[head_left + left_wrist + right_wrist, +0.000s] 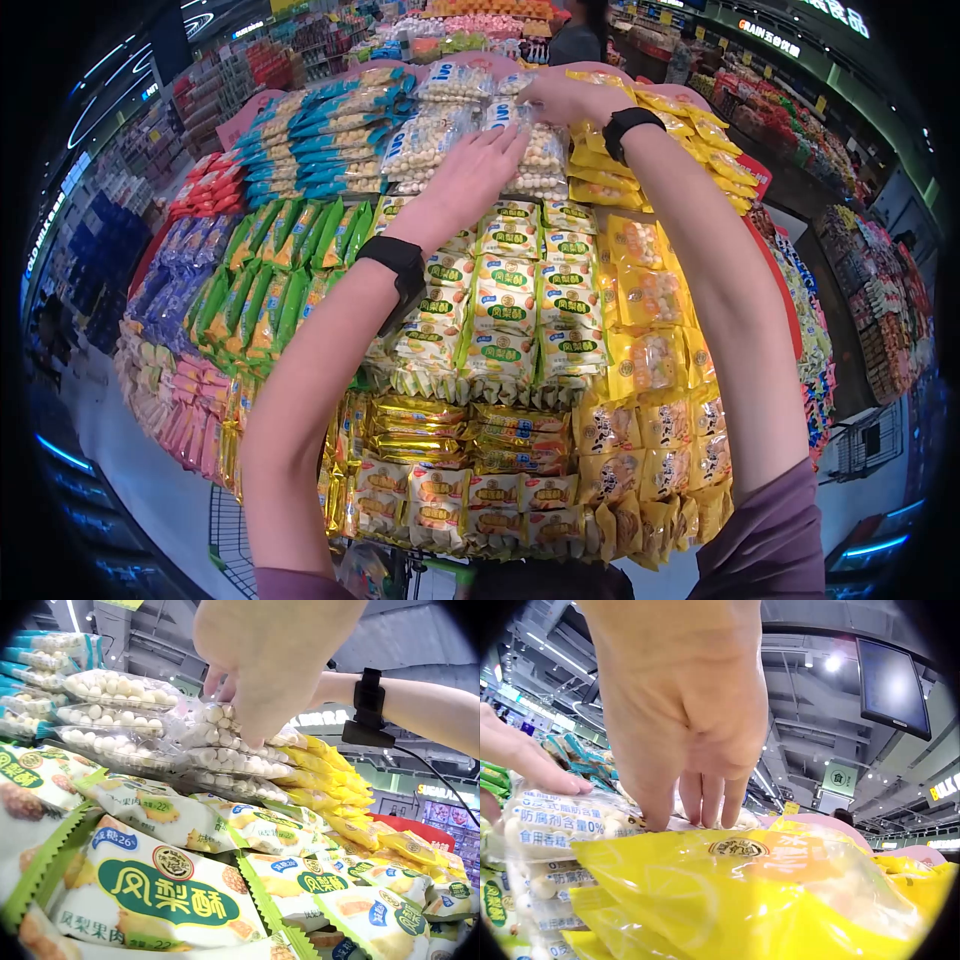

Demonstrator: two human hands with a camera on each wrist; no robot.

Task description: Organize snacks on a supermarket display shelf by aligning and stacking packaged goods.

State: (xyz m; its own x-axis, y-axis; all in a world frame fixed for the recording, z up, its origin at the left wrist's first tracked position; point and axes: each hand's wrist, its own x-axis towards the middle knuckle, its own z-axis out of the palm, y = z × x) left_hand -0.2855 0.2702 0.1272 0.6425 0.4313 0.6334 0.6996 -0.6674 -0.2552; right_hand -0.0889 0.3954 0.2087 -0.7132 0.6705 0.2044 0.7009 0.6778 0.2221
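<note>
A stack of clear packs of small white balls (pixel 540 160) tops a big snack display. My left hand (pixel 490 150) lies flat on the front of that stack, fingers stretched out. In the left wrist view its fingertips (pixel 240 727) touch the clear packs (pixel 120 690). My right hand (pixel 540 95) reaches over the stack's top. In the right wrist view its straight fingers (pixel 697 814) press down on the top clear pack (pixel 555 825), right beside yellow packs (pixel 742 900). Both wrists wear black bands.
Green-and-white pastry packs (pixel 500 300) fill the tier below the hands. Blue packs (pixel 320 130) lie left, yellow packs (pixel 700 130) right, gold packs (pixel 420 430) lower down. A wire cart (pixel 230 530) stands at the display's foot. A person (pixel 580 35) stands beyond it; shelves (pixel 880 290) line the right aisle.
</note>
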